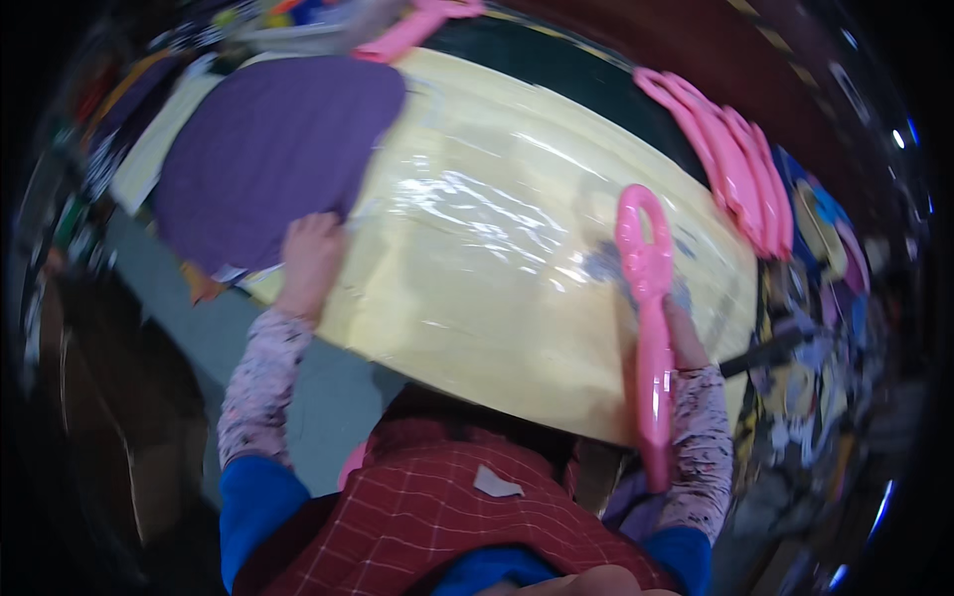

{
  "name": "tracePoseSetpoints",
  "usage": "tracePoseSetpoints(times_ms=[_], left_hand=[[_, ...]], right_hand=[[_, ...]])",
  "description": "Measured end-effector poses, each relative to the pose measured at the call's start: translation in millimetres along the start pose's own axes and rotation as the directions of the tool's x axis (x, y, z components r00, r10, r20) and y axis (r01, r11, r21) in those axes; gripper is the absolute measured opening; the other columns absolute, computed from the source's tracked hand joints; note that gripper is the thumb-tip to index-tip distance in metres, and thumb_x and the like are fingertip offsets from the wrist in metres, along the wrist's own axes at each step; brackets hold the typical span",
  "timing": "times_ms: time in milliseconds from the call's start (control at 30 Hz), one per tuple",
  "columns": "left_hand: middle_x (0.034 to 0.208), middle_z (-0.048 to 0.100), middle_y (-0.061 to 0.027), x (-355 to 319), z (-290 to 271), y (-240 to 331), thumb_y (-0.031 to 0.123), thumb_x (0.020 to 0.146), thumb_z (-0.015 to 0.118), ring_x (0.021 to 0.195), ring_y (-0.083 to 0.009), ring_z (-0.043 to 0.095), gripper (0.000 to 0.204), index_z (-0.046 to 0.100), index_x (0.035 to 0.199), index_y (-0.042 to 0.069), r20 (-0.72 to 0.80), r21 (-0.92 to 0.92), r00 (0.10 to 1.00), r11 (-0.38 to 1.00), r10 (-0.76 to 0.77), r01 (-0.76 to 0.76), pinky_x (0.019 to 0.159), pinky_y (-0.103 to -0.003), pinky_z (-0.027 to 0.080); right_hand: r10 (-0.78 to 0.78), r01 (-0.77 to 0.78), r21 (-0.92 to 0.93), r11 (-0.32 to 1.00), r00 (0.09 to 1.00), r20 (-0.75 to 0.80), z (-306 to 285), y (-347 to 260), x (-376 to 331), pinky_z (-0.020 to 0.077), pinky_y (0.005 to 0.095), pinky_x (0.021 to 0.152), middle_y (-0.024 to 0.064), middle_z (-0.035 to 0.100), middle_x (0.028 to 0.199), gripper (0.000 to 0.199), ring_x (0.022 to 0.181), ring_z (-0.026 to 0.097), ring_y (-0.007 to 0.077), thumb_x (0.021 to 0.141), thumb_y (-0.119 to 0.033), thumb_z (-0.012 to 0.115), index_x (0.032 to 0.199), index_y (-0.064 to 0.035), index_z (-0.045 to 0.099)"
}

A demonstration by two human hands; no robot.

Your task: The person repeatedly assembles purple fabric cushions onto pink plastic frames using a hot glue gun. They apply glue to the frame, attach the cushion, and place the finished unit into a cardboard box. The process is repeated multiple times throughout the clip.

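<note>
Head view: I log the right hand (686,338) on a long, glossy pink piece with an oval loop at its far end (651,323); its lower end reaches past the near edge of the cream, shiny-covered bench (477,328). Right fingers appear closed around the shaft, tips hidden. Left hand (313,258) touches the near right edge of a rounded purple cloth-like sheet (273,149); blur leaves me unable to tell whether its fingers pinch or merely rest. Progress, my judgement: partway. Several similar pink pieces (730,164) lie grouped at the far right; the held one is apart from them, not yet set down. Total count remaining: undetermined.
</note>
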State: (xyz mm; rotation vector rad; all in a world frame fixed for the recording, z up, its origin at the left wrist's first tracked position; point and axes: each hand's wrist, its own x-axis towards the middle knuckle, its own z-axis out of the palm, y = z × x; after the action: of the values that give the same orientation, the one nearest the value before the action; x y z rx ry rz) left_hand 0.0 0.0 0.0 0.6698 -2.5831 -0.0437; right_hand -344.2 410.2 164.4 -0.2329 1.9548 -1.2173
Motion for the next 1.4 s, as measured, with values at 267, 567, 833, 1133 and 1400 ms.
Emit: tracePoseSetpoints(times_ms=[267,567,833,1133,1400], left_hand=[[0.073,0.062,-0.0070,95,-72,96,-0.003,0.078,0.069,0.070,-0.0245,0.065,0.031,0.068,0.110,0.000,-0.206,-0.538,0.819,0.637,0.536,-0.552,0.096,-0.048,0.054],[0.060,0.034,0.0033,36,-67,199,0.018,0.086,0.073,0.050,-0.0090,0.041,0.045,0.067,0.129,0.005,-0.159,-0.515,0.620,0.471,0.768,-0.716,0.047,-0.029,0.032],[0.060,0.036,0.0033,26,-65,203,0.017,0.087,0.071,0.051,-0.0087,0.042,0.045,0.065,0.129,0.003,-0.138,-0.501,0.584,0.453,0.800,-0.738,0.048,-0.028,0.032],[0.064,0.043,0.0038,40,-53,154,0.032,0.089,0.071,0.057,-0.0113,0.050,0.043,0.068,0.122,0.005,-0.093,-0.496,0.457,0.357,0.884,-0.791,0.054,-0.029,0.040],[0.073,0.059,-0.0091,59,-32,66,0.040,0.093,0.060,0.071,-0.0269,0.063,0.039,0.071,0.101,0.004,0.230,-0.468,0.705,0.711,0.671,-0.524,0.086,-0.045,0.053]], right_hand=[[-0.047,0.015,0.552,0.834,0.998,0.044,51,140,-17,0.0544,0.0302,0.065,0.0062,0.068,0.091,0.054,0.072,0.065,0.0137,0.105,-0.052,0.043,0.117,-0.0023,0.062],[-0.169,0.220,0.191,0.957,0.953,-0.252,80,158,-49,0.0477,0.0258,0.083,0.0029,0.065,0.106,0.037,0.094,0.057,0.0086,0.103,-0.028,0.058,0.122,0.0037,0.060],[-0.211,0.254,0.133,0.958,0.940,-0.269,86,161,-49,0.0469,0.0271,0.086,0.0039,0.065,0.108,0.041,0.095,0.057,0.0095,0.103,-0.031,0.059,0.125,0.0039,0.059],[-0.343,0.351,0.012,0.936,0.922,-0.179,101,144,-47,0.0496,0.0292,0.086,0.0066,0.067,0.109,0.042,0.097,0.060,0.0120,0.099,-0.025,0.063,0.128,0.0048,0.057],[-0.382,0.422,-0.601,0.679,0.902,0.202,123,86,-36,0.0546,0.0428,0.072,0.0212,0.069,0.094,0.035,0.077,0.066,0.0389,0.087,-0.028,0.075,0.102,0.0021,0.066]])
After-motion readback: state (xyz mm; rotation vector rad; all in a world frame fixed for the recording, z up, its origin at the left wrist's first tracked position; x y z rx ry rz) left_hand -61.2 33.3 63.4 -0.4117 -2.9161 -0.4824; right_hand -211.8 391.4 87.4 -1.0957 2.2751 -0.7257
